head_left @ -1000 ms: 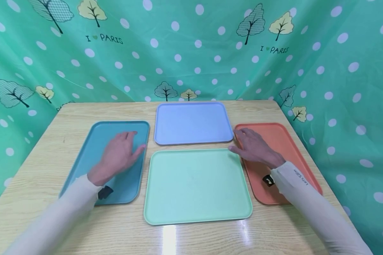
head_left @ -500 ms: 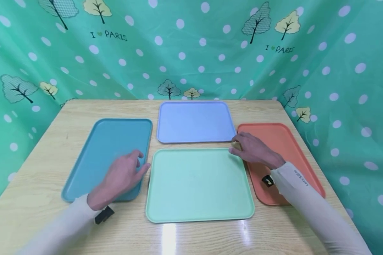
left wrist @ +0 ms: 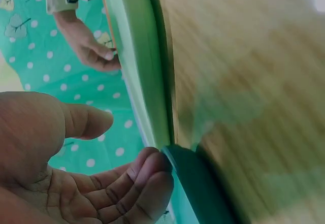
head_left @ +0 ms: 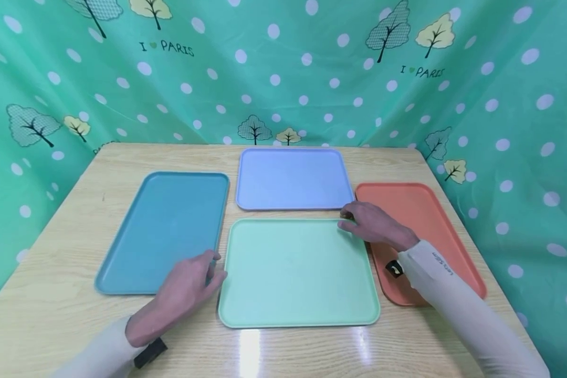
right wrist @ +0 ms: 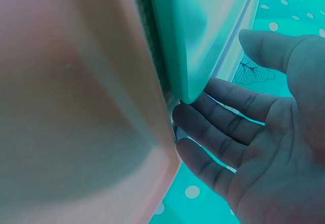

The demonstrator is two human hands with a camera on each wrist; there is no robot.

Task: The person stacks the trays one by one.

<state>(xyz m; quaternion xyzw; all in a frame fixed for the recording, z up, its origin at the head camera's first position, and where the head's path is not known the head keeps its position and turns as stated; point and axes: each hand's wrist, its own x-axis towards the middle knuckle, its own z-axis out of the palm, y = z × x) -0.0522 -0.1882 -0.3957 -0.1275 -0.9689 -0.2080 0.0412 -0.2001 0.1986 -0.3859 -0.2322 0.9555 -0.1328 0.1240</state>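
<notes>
Backdrop: green polka-dot curtain (head_left: 283,79) w/ tree prints fills the upper half of the head view, hung round the work area on three sides.

Wooden table (head_left: 52,294) takes the lower half. Four flat trays on it, no stacking.

Mint tray (head_left: 297,270), largest, lower centre, long side toward me. Sits just beside the other three, narrow gaps only. Both my hands are at it, at opposite corners, judged so it can be gripped evenly on a diagonal.

Teal tray (head_left: 165,231), centre-left, slightly angled. Its lower right corner is next to my left fingers.

Orange tray (head_left: 425,220), centre-right. My right forearm and sleeve (head_left: 444,283) lie across it.

Lilac tray (head_left: 293,178), upper centre, behind the mint one. Untouched.

My left hand (head_left: 189,286), lower left of centre: fingers loosely bent, tips at the mint tray's left rim. Left wrist view shows fingertips (left wrist: 147,176) against the edge where mint and teal rims meet, thumb clear; nothing clamped. Relaxed, not gripping.

My right hand (head_left: 373,226), right of centre: at the mint tray's far right corner. Right wrist view shows fingers (right wrist: 223,127) extended, tips touching under that corner, palm spread. No grasp.
</notes>
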